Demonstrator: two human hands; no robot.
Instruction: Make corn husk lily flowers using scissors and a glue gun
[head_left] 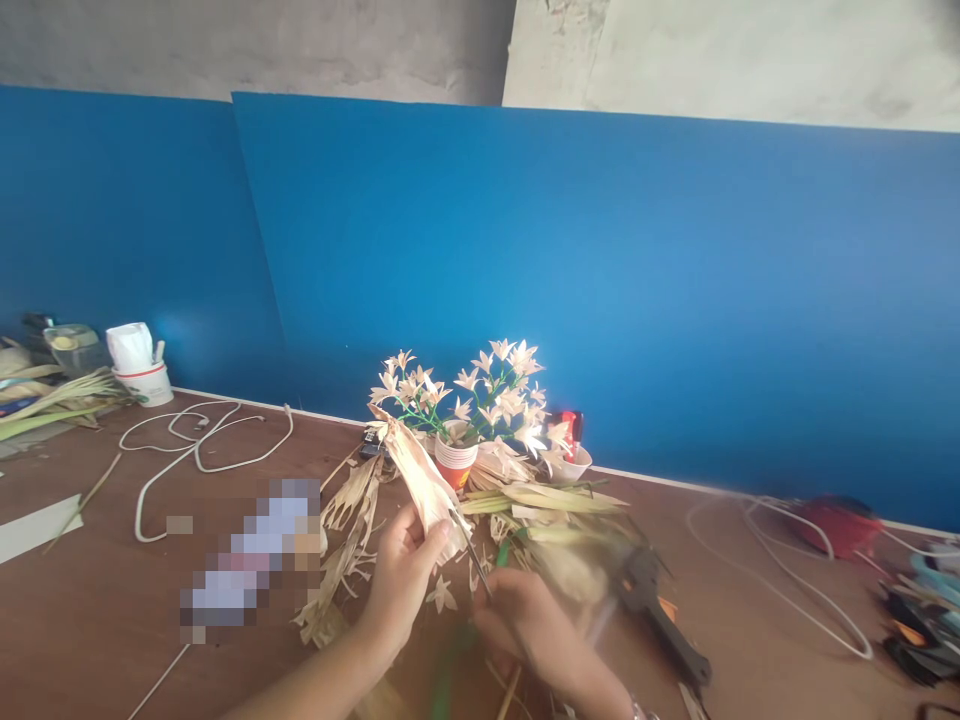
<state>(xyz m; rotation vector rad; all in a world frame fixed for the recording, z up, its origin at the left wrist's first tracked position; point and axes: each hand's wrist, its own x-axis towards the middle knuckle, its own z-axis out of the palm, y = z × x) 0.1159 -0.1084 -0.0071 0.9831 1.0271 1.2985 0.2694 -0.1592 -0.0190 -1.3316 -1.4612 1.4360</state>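
My left hand (411,560) pinches a pale dried corn husk (420,470) near its lower end; the husk stands up and leans left. Lower right, my right hand (521,610) is closed round a thin dark metal tool (480,568), whose tip meets the husk's lower right edge. Whether it is scissors or tweezers I cannot tell. A star-shaped husk flower (442,596) lies on the table between the hands. Just behind, a paper cup (456,465) holds green stems with several cream husk flowers (510,400).
A black glue gun (664,620) lies right of my right hand. Loose husks (349,530) and green leaf strips (555,497) surround the work. White cables (187,450) loop at left. A red object (836,527) sits far right. A blue panel (600,270) stands behind the table.
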